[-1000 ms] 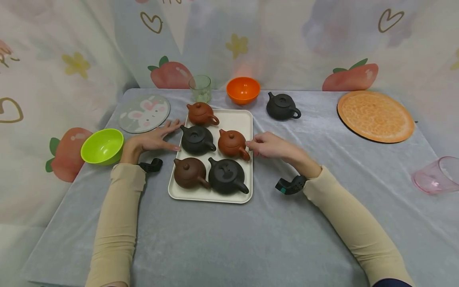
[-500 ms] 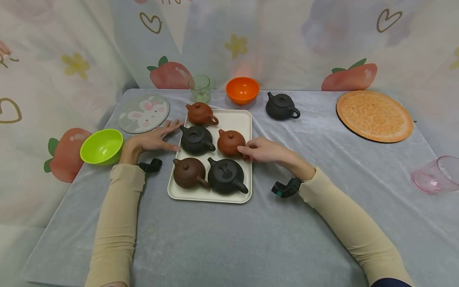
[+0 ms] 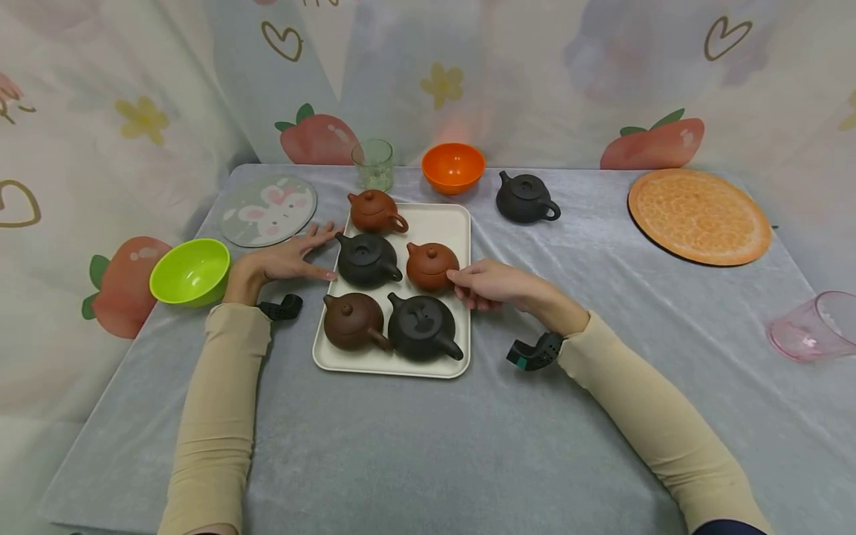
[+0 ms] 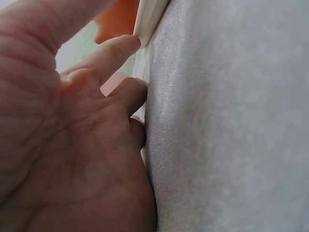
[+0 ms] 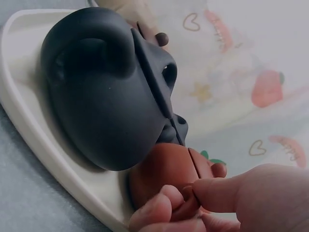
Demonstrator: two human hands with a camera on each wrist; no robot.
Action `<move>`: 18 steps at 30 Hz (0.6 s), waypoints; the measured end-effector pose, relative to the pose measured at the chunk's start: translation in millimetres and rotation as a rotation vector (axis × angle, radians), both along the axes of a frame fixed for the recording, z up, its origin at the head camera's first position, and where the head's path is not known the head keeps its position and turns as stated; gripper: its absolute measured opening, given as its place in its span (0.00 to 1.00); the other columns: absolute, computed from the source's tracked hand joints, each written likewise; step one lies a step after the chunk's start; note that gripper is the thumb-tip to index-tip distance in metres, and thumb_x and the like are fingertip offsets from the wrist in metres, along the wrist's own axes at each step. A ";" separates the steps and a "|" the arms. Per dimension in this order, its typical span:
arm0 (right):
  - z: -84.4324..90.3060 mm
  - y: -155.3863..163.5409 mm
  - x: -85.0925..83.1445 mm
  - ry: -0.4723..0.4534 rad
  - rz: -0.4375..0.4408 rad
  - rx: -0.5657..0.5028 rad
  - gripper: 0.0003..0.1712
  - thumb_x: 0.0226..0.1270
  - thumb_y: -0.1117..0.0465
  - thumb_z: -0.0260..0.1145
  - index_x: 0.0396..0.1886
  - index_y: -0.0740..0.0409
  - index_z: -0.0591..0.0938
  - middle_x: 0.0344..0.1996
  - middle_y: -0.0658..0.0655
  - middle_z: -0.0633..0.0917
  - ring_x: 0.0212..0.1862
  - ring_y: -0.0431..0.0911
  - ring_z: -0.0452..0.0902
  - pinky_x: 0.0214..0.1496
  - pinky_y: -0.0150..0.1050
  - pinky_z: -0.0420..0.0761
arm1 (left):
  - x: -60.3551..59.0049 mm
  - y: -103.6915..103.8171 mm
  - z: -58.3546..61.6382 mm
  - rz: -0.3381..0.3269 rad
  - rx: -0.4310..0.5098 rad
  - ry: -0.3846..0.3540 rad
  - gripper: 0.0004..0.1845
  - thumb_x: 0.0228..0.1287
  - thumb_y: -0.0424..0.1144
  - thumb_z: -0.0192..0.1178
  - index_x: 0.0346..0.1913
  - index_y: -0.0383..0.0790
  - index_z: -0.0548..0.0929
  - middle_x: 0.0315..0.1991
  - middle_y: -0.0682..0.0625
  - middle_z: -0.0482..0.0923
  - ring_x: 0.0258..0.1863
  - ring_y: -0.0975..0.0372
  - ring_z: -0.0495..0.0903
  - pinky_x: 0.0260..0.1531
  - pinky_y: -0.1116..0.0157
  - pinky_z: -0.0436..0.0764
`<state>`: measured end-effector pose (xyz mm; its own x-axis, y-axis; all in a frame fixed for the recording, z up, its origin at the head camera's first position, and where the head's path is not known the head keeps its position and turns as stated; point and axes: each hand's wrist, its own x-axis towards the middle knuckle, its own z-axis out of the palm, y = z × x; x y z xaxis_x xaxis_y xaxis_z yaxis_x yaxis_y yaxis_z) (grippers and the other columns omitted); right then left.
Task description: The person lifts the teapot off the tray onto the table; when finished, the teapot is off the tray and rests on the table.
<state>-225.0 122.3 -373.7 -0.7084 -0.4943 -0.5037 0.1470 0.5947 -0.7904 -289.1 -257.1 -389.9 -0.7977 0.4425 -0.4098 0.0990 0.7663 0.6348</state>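
Note:
Several teapots stand on a cream tray (image 3: 391, 367). My right hand (image 3: 501, 284) is at the tray's right edge, its thumb and fingers pinching the handle of a reddish-brown teapot (image 3: 430, 266), which sits upright. That handle is mostly covered by the fingers in the head view. In the right wrist view a large black teapot (image 5: 104, 101) stands closer to the camera. My left hand (image 3: 290, 256) rests with spread fingers against the tray's left edge, beside another black teapot (image 3: 366, 260); it holds nothing. A dark brown teapot (image 3: 352, 322) and a second reddish-brown teapot (image 3: 373, 211) share the tray.
Behind the tray are a green glass (image 3: 374, 167), an orange bowl (image 3: 453, 169) and a black teapot (image 3: 527, 198). To the left lie a lime bowl (image 3: 192, 273) and a rabbit-print mat (image 3: 270, 212). At right are a round orange-brown mat (image 3: 698, 217) and a pink glass (image 3: 812, 327).
My right hand has moved slightly down and closed its thumb and fingers on the reddish-brown teapot's handle, which showed plainly a second ago. The left hand stays where it was.

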 end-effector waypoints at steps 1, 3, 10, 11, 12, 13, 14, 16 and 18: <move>0.1 0.4 -0.1 -0.004 -0.002 -0.003 0.26 0.79 0.46 0.46 0.26 0.58 0.75 0.18 0.50 0.74 0.17 0.39 0.62 0.20 0.31 0.61 | -0.3 0.1 -0.4 0.001 0.001 -0.001 0.52 0.59 0.47 0.70 0.78 0.59 0.45 0.80 0.52 0.29 0.77 0.53 0.20 0.69 0.37 0.34; -0.2 1.2 -0.6 -0.019 -0.010 -0.013 0.26 0.79 0.46 0.46 0.26 0.58 0.74 0.18 0.50 0.73 0.18 0.39 0.60 0.21 0.32 0.59 | -0.8 0.1 -1.0 0.003 0.000 -0.002 0.52 0.59 0.47 0.69 0.79 0.59 0.45 0.80 0.52 0.28 0.76 0.53 0.20 0.69 0.37 0.34; -1.3 2.3 -1.0 -0.040 -0.013 -0.056 0.26 0.80 0.47 0.45 0.27 0.61 0.72 0.19 0.50 0.69 0.19 0.40 0.57 0.23 0.33 0.58 | -0.5 -0.1 -0.9 0.012 0.006 -0.010 0.53 0.59 0.47 0.69 0.79 0.53 0.44 0.80 0.53 0.28 0.77 0.55 0.21 0.70 0.39 0.33; -1.6 2.2 -1.2 -0.043 -0.014 -0.061 0.26 0.80 0.47 0.45 0.27 0.61 0.72 0.19 0.50 0.69 0.19 0.40 0.57 0.23 0.33 0.57 | -0.2 0.0 -0.6 0.013 0.008 -0.011 0.53 0.59 0.47 0.69 0.79 0.52 0.44 0.80 0.53 0.28 0.77 0.55 0.21 0.70 0.39 0.33; -1.4 2.0 -1.0 -0.047 -0.019 -0.066 0.26 0.80 0.47 0.45 0.27 0.62 0.72 0.19 0.50 0.69 0.19 0.40 0.57 0.23 0.33 0.57 | 0.1 0.2 -0.4 0.012 0.010 -0.011 0.53 0.59 0.47 0.69 0.79 0.52 0.44 0.80 0.53 0.28 0.77 0.55 0.20 0.70 0.39 0.33; -1.2 1.8 -0.9 -0.051 -0.022 -0.071 0.26 0.80 0.48 0.45 0.27 0.62 0.72 0.19 0.50 0.68 0.19 0.40 0.56 0.23 0.33 0.57 | 0.5 0.5 0.2 0.011 0.011 -0.012 0.53 0.59 0.47 0.69 0.79 0.52 0.44 0.80 0.53 0.28 0.77 0.55 0.20 0.70 0.39 0.33; -1.4 1.8 -1.0 -0.055 -0.023 -0.075 0.26 0.80 0.48 0.45 0.27 0.62 0.72 0.19 0.50 0.68 0.19 0.40 0.56 0.23 0.33 0.57 | 0.6 0.8 0.4 0.011 0.012 -0.012 0.53 0.59 0.47 0.69 0.79 0.52 0.44 0.80 0.53 0.28 0.77 0.55 0.20 0.70 0.39 0.33; -1.4 1.9 -1.1 -0.059 -0.024 -0.085 0.26 0.80 0.48 0.45 0.27 0.63 0.71 0.19 0.50 0.67 0.19 0.40 0.56 0.23 0.32 0.56 | 0.5 1.2 0.6 0.011 0.007 -0.013 0.53 0.59 0.47 0.69 0.79 0.54 0.44 0.79 0.53 0.28 0.77 0.54 0.20 0.70 0.38 0.33; -1.7 2.1 -1.5 -0.066 -0.028 -0.095 0.26 0.80 0.49 0.44 0.28 0.63 0.71 0.19 0.50 0.67 0.19 0.40 0.56 0.23 0.32 0.56 | 0.3 1.6 1.0 0.008 0.000 -0.010 0.53 0.59 0.48 0.69 0.79 0.56 0.44 0.80 0.53 0.28 0.77 0.54 0.20 0.70 0.37 0.33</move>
<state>-226.5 124.4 -375.4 -0.6891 -0.5228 -0.5019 0.2164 0.5125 -0.8310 -288.8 -255.5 -388.9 -0.7971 0.4359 -0.4179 0.0865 0.7673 0.6354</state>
